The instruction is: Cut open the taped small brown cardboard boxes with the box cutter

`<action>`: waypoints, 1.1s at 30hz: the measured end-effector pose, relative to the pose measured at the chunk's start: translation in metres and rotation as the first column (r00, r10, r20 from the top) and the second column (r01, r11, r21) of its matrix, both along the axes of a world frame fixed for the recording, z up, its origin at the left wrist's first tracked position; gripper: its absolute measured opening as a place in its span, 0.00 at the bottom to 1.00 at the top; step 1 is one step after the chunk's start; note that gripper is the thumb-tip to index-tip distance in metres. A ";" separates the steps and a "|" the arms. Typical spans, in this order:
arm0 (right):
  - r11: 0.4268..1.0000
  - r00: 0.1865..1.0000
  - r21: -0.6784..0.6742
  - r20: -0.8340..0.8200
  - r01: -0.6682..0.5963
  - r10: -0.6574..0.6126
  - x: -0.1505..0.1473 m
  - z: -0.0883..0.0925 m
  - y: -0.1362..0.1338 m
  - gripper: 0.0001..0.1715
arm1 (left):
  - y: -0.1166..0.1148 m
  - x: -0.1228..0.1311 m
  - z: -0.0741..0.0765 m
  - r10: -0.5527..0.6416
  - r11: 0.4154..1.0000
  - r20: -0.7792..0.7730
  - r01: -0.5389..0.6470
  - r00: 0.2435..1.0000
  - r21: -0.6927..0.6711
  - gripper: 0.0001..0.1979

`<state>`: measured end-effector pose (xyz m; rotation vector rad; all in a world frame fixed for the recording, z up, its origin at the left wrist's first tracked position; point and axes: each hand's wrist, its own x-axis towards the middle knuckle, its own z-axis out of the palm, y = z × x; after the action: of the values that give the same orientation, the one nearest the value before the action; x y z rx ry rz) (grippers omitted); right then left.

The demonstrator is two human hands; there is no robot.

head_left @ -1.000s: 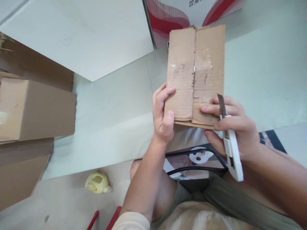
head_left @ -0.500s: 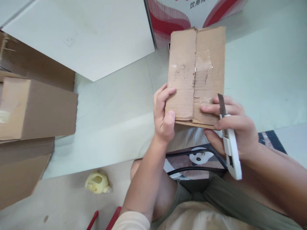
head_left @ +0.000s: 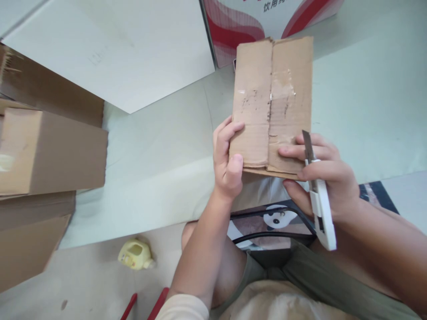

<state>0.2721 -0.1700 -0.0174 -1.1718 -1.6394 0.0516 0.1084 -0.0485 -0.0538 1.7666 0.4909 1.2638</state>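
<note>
A small brown cardboard box (head_left: 251,106) is held up in front of me, its centre seam running lengthwise with torn clear tape and dark marks across it. My left hand (head_left: 229,158) grips its lower left edge, thumb at the bottom corner and fingers on the side. At the lower right, my right hand (head_left: 336,178) holds a white utility knife (head_left: 322,213), its blade (head_left: 307,144) extended and pointing up past the box's edge. Fingers of that same hand also press on the box's face and right side.
Cardboard boxes (head_left: 70,151) stand at the left, beside a large white panel (head_left: 133,53). A red and white carton (head_left: 233,31) is behind the held box. The table has a pale cover (head_left: 160,178). A yellow jug (head_left: 136,253) lies on the floor.
</note>
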 end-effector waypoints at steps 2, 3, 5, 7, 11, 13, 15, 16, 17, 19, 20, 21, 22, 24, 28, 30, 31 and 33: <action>1.000 1.000 0.000 0.003 -0.006 0.006 0.000 0.001 0.000 0.18 | 0.000 0.000 -0.001 0.004 1.000 -0.001 -0.004 1.000 0.004 0.24; 1.000 1.000 0.002 0.003 -0.008 0.008 0.000 0.001 0.000 0.18 | -0.001 0.001 -0.001 0.003 1.000 -0.004 -0.003 1.000 0.006 0.24; 1.000 1.000 0.004 0.004 -0.005 0.005 0.000 0.001 0.000 0.18 | -0.002 0.001 -0.001 0.000 1.000 -0.003 0.001 1.000 0.008 0.23; 1.000 1.000 0.000 0.011 -0.003 0.003 0.000 0.001 0.000 0.18 | -0.002 0.001 -0.001 -0.006 1.000 0.006 0.006 1.000 0.001 0.23; 1.000 1.000 -0.015 0.003 -0.005 0.005 0.000 0.000 -0.001 0.18 | -0.002 0.001 0.001 -0.024 0.999 0.031 0.025 0.999 -0.047 0.23; 1.000 1.000 -0.014 -0.002 -0.004 0.004 0.000 0.001 -0.001 0.17 | -0.002 0.001 0.002 -0.027 0.998 0.039 0.029 0.999 -0.054 0.22; 1.000 1.000 -0.006 0.005 -0.005 0.005 0.000 0.001 -0.001 0.17 | -0.002 0.001 0.002 -0.022 0.999 0.037 0.023 0.999 -0.039 0.23; 1.000 1.000 -0.003 0.009 -0.006 0.006 0.000 0.001 -0.001 0.16 | -0.001 0.001 0.002 -0.019 0.999 0.032 0.019 0.999 -0.028 0.23; 1.000 1.000 -0.001 0.011 -0.010 0.010 0.000 0.002 -0.001 0.16 | -0.001 0.001 0.002 -0.015 1.000 0.025 0.016 1.000 -0.016 0.23; 1.000 1.000 0.004 0.011 -0.015 0.015 0.001 0.001 -0.001 0.17 | -0.001 0.001 0.001 -0.010 1.000 0.016 0.010 1.000 0.002 0.23; 1.000 1.000 0.008 0.012 -0.021 0.021 0.001 0.001 -0.001 0.17 | -0.001 0.001 0.001 -0.009 1.000 0.012 0.008 1.000 0.005 0.23; 1.000 1.000 0.013 0.012 -0.026 0.026 0.001 0.001 0.000 0.18 | -0.001 0.001 0.001 -0.005 1.000 0.011 0.005 1.000 0.005 0.23; 0.999 0.999 0.018 0.014 -0.030 0.030 0.001 0.000 0.000 0.19 | -0.001 0.001 0.001 -0.003 1.000 0.012 0.003 1.000 0.003 0.23; 0.999 0.999 0.024 0.013 -0.036 0.035 0.001 0.000 0.000 0.20 | -0.001 0.001 0.001 -0.001 1.000 0.017 0.001 1.000 -0.007 0.23; 0.999 0.999 0.022 0.013 -0.036 0.035 0.002 0.000 0.000 0.20 | -0.001 0.001 0.002 -0.005 0.999 0.023 0.006 1.000 -0.038 0.23; 0.999 0.999 0.022 0.015 -0.034 0.033 0.002 0.000 0.000 0.20 | -0.002 0.001 0.003 -0.009 0.999 0.022 0.010 1.000 -0.042 0.23; 0.999 0.999 0.026 0.016 -0.033 0.033 0.002 0.000 0.000 0.20 | -0.002 0.001 0.003 -0.009 0.999 0.023 0.010 1.000 -0.040 0.23; 0.999 1.000 0.030 0.011 -0.026 0.026 0.001 0.000 0.000 0.18 | -0.002 0.001 0.003 -0.009 0.999 0.020 0.010 1.000 -0.033 0.23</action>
<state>0.2734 -0.1700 -0.0174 -1.1295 -1.6597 0.0373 0.1095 -0.0508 -0.0503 1.7250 0.4891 1.2588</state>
